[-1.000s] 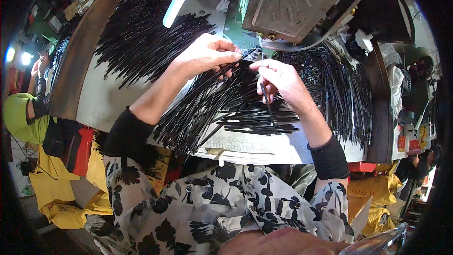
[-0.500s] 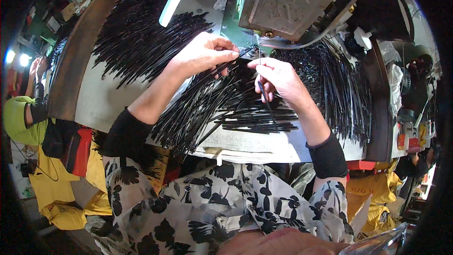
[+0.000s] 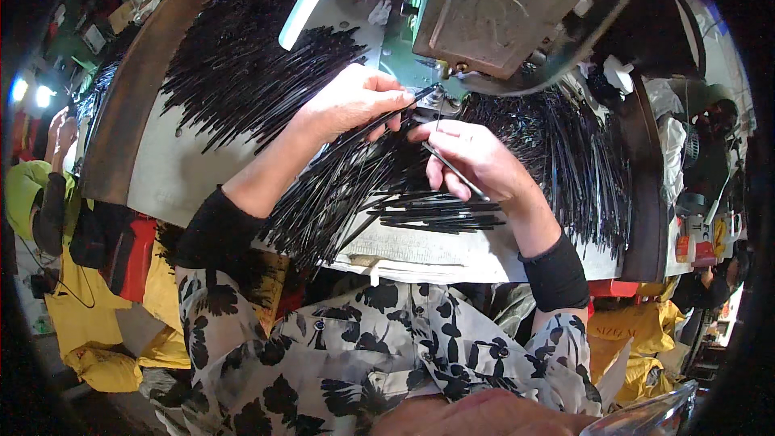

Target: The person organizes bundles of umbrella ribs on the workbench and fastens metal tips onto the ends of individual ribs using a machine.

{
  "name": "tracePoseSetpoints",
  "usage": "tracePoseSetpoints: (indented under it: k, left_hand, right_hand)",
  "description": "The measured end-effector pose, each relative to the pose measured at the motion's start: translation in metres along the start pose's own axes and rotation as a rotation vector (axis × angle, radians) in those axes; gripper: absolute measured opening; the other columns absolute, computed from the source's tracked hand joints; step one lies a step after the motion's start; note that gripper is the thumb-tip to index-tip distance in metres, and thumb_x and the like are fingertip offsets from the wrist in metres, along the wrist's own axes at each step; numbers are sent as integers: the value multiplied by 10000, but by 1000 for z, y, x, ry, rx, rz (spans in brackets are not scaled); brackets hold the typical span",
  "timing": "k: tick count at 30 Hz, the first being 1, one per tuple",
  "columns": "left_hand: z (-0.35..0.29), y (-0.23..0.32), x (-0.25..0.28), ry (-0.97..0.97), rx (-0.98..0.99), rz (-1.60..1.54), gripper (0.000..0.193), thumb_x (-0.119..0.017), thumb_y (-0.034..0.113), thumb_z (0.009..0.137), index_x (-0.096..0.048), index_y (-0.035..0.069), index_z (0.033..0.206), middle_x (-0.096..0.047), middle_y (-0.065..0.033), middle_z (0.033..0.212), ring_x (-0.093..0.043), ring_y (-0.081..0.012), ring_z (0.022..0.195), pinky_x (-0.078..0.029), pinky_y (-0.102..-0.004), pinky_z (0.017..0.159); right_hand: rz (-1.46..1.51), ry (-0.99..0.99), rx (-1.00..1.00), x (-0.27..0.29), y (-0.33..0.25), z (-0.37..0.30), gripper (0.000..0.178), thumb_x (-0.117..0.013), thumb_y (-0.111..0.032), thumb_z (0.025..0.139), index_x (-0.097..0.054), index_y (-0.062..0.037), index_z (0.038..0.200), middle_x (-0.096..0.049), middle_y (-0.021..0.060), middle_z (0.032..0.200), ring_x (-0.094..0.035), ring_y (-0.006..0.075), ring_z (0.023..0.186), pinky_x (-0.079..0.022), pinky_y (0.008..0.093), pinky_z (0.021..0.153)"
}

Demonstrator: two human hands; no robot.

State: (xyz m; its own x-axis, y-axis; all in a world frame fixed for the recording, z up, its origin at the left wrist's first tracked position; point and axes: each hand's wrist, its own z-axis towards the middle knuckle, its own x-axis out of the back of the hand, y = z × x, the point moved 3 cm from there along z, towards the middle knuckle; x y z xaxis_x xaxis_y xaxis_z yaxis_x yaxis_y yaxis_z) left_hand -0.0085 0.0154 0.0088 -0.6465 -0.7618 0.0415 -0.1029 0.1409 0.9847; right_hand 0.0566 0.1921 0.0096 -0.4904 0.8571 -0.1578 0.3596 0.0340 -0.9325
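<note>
My left hand (image 3: pixel 355 102) pinches a thin black strip (image 3: pixel 423 94), whose far end reaches the small metal parts (image 3: pixel 440 102) under the machine head. Below and to the right, my right hand (image 3: pixel 478 160) has its fingers curled round a slim dark rod-like piece (image 3: pixel 457 170); its exact kind is unclear. A fine thread-like line runs up from the right fingertips to the machine. Many loose black strips (image 3: pixel 323 186) lie beneath and between both hands. The grey metal machine head (image 3: pixel 492 12) stands just beyond them, fixed to a green body (image 3: pixel 402 56).
Black strips are heaped at the far left (image 3: pixel 258 56) and on the right (image 3: pixel 565 161). A white lamp (image 3: pixel 307 8) hangs above the left heap. Curved brown borders (image 3: pixel 121 129) edge the pale table (image 3: pixel 173 165). Another person's arm (image 3: pixel 55 186) is at far left.
My right hand has shifted slightly down and left, and the piece in it has turned to slant differently. My left hand stays near the machine, its strip still pinched.
</note>
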Motion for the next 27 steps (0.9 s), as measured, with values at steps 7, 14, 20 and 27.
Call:
tracePoseSetpoints:
  k: [7, 14, 20, 27]
  left_hand:
    - [-1, -1, -16, -56, 23, 173, 352, -592, 264, 877, -571, -41, 1052, -631, -67, 740, -559, -81, 491, -386, -183, 409]
    - [5, -7, -14, -162, 64, 260, 326, -654, 293, 834, -609, -26, 887, -613, -49, 648, -554, -80, 477, -387, -190, 409]
    - [1, -3, -11, -168, 85, 102, 292, -663, 294, 830, -629, 5, 820, -595, -35, 613, -523, -69, 453, -386, -185, 408]
    - [3, 13, 8, 27, 76, 267, 348, -616, 363, 843, -629, 19, 793, -610, -45, 634, -526, -61, 450, -389, -182, 406]
  right_hand:
    - [-313, 46, -12, 2, 5, -1, 288, -547, -256, 900, -596, 11, 993, -552, 11, 575, -426, 38, 395, -314, 179, 367]
    - [48, 228, 48, 23, 8, 2, 277, -603, -151, 848, -533, 2, 1068, -576, 40, 698, -529, 74, 519, -418, 182, 442]
    - [323, 150, 118, 36, 11, 6, 258, -555, -187, 887, -513, -6, 1066, -641, 144, 855, -645, 165, 656, -542, 250, 551]
    - [303, 376, 230, 53, 11, 4, 217, -542, -191, 905, -551, -6, 1019, -642, 153, 879, -640, 156, 647, -548, 247, 549]
